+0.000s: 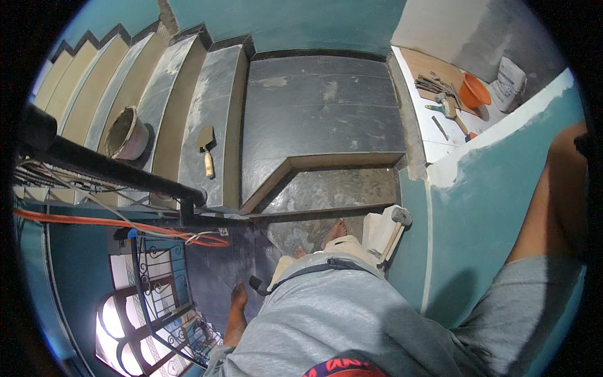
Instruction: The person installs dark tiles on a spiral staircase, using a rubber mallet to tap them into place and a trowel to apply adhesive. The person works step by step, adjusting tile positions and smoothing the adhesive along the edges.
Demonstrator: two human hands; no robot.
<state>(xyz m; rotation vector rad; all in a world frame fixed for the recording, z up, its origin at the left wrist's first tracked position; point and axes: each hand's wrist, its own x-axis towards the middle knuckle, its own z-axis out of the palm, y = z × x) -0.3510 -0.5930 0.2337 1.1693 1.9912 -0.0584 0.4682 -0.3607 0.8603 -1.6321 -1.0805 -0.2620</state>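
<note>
My left hand [239, 294] hangs low beside my left hip, near the dark loose end of a waist strap [259, 286]. Its fingers are too small and turned away to read, and I see nothing clearly held. At the right, my bare right arm [545, 188] is raised along the teal wall, its hand beyond the picture's rim. On a grey stair tread ahead lies a trowel [207, 151] with a wooden handle. One step to its left stands a mortar-stained bucket [129, 135]. A hammer [400, 217] with a wooden handle leans near my feet, against pale pieces [375, 232].
A dark handrail [119, 164] with cables and an orange hose [113, 220] runs along the left. The stair landing [323, 113] lies ahead. On the right ledge are an orange bucket [474, 92], a brush [447, 108], loose tools and a white sack [507, 85]. A railing [160, 270] stands lower left.
</note>
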